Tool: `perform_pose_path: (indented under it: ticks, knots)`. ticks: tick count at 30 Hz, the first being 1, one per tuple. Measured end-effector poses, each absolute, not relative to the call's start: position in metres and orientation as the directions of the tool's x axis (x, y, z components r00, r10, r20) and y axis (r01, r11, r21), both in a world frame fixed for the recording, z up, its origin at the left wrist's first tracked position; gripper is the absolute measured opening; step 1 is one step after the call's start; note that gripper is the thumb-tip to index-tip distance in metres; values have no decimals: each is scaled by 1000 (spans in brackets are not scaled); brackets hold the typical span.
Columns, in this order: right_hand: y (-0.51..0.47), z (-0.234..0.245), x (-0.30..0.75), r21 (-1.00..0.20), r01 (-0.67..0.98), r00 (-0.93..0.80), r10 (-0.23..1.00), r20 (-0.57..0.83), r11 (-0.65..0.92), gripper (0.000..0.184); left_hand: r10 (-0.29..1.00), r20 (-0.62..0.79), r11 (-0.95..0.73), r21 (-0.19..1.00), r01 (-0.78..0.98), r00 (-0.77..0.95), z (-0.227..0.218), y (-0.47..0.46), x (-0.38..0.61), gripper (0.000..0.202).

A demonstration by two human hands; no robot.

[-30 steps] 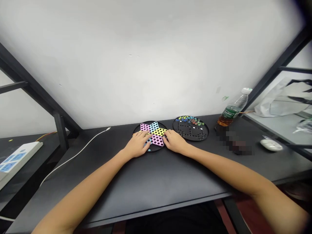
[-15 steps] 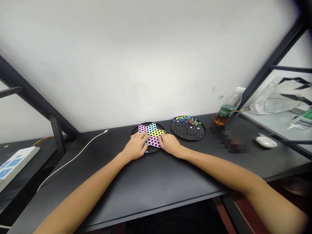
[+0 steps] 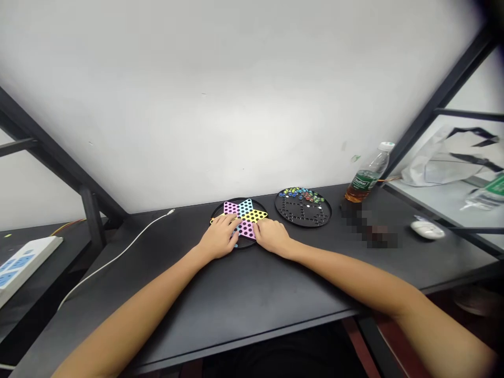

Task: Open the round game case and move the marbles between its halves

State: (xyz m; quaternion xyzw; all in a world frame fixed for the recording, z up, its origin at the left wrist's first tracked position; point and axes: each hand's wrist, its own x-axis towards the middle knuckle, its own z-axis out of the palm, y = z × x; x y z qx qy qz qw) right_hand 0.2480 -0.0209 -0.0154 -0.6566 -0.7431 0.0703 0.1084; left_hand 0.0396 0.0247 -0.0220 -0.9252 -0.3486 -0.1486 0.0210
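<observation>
A round black board with a pink, blue and yellow star full of holes (image 3: 247, 212) lies on the black desk (image 3: 244, 294) near the wall. My left hand (image 3: 218, 235) rests on its left near part, fingers curled over the edge. My right hand (image 3: 272, 235) rests on its right near part, fingers bent down onto it. Both hands grip the star board. To the right lies a second round black tray (image 3: 303, 207) with several coloured marbles along its far rim.
A bottle of brown liquid (image 3: 365, 178) stands right of the tray. A white mouse (image 3: 427, 229) lies further right, a white cable (image 3: 118, 252) runs across the left, and a white power strip (image 3: 19, 262) sits on the left desk. Black frame bars flank both sides.
Both hands have drawn slightly closer together on the star board's near edge. The view has shifted a little; the board sits slightly left of where it was.
</observation>
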Motion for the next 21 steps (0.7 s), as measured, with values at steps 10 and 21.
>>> perform_pose_path:
  ticks: [10, 21]
  knots:
    - [-16, -25, 254, -337, 931, -103, 986, 128, 141, 42, 676, 311, -705, 7, 709, 668, -23, 16, 47, 40]
    - [21, -40, 286, -889, 437, 86, 977, 193, 137, 50, 867, 166, -493, 142, 858, 471, 3, 72, -13, 38]
